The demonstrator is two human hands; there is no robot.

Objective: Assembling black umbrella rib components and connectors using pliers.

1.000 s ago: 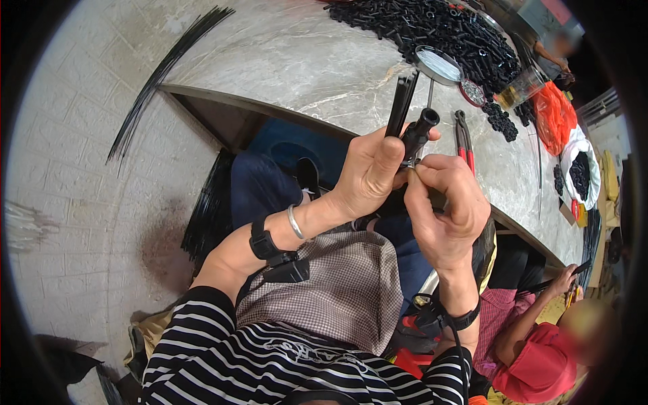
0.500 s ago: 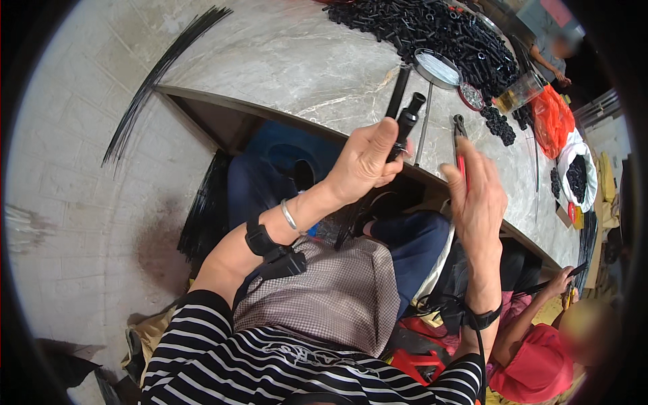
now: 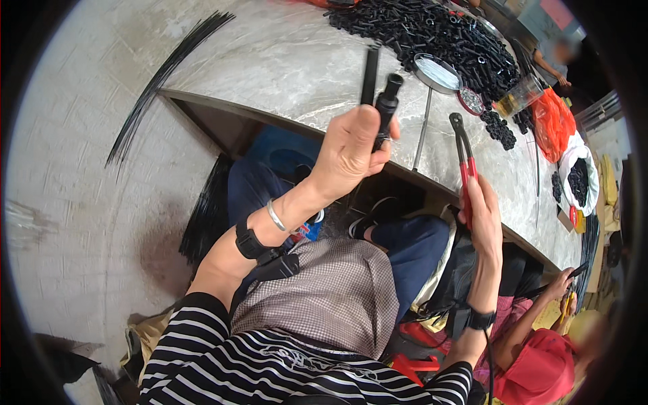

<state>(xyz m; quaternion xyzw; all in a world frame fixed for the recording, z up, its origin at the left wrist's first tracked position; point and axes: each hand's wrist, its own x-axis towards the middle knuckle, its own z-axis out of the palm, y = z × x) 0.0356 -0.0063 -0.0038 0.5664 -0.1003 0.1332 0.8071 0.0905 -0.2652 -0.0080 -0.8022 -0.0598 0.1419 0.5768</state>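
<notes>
My left hand [image 3: 351,152] is raised above the table edge, closed around two black tubular parts [image 3: 379,88] that stick up from the fist. My right hand [image 3: 482,216] is lower and to the right, gripping red-handled pliers [image 3: 463,152] whose dark jaws point up toward the table. The two hands are apart. A big heap of black tube pieces [image 3: 432,34] lies on the marble table [image 3: 270,61] beyond them.
A round metal dish [image 3: 437,73], a thin rod [image 3: 422,128], a plastic cup [image 3: 520,101], an orange bag [image 3: 555,121] and a white bag of black parts [image 3: 579,177] sit on the table. Black strips [image 3: 158,81] lie at left. Another person in red [image 3: 540,364] sits lower right.
My hands, joined on the black part a second ago, have separated. The left hand lifted the black parts higher; the right hand moved right and now holds the red-handled pliers.
</notes>
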